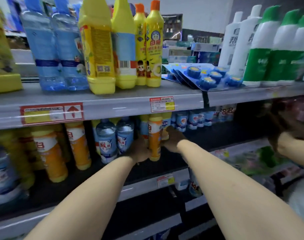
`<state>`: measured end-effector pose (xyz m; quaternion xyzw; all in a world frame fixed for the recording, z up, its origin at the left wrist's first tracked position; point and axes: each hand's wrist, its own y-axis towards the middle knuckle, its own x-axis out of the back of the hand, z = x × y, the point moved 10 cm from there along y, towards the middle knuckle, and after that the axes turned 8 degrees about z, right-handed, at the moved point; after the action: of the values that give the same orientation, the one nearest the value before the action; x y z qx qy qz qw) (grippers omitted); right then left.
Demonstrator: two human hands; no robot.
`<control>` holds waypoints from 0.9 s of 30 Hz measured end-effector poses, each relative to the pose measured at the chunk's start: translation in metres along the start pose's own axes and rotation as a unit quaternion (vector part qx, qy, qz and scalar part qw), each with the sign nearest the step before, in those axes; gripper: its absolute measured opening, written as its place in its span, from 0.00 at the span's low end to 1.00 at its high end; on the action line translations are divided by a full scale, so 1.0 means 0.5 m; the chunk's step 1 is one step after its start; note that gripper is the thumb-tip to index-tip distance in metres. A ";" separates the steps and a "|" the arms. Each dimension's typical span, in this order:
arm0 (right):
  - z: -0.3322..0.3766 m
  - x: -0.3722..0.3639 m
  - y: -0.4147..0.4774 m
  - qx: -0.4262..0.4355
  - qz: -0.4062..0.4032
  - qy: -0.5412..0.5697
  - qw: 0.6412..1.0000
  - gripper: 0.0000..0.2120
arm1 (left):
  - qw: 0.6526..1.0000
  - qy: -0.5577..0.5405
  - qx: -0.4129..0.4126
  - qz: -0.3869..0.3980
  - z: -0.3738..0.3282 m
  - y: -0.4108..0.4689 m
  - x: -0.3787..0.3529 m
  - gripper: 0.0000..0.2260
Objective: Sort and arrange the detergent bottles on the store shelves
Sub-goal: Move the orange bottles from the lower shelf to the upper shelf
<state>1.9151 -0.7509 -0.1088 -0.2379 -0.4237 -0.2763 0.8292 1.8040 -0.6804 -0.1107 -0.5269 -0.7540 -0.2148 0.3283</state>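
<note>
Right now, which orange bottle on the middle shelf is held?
The orange bottle right of the two clear blue bottles: the left hand grips its base. The other orange bottles stand untouched farther left.

Person's body, head view. Left forearm (89, 193): bare along its whole visible length, from the bottom edge of the frame to the wrist; smooth, unmarked. Right forearm (234, 184): likewise bare to the wrist, with one small faint mark on the upper surface. Left hand (141, 151) and right hand (172, 141): both dim and blurred; gloved or merely shaded cannot be told, and finger detail is not legible. Pale cloth (300, 205) at the right edge of the frame; wearer cannot be told.
</note>
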 end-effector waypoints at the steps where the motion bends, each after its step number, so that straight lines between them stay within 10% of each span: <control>1: 0.007 0.005 -0.002 0.021 0.003 0.006 1.000 0.30 | 1.000 -0.004 0.009 -0.010 -0.011 0.003 0.001 0.24; 27: 0.061 -0.004 0.044 0.188 0.022 0.223 0.956 0.29 | 0.969 -0.131 0.081 -0.191 0.036 0.054 0.012 0.26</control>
<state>1.9113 -0.7153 -0.0978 -0.0193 -0.2675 -0.2193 0.9381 1.8231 -0.6549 -0.1192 -0.3681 -0.8921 -0.1410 0.2208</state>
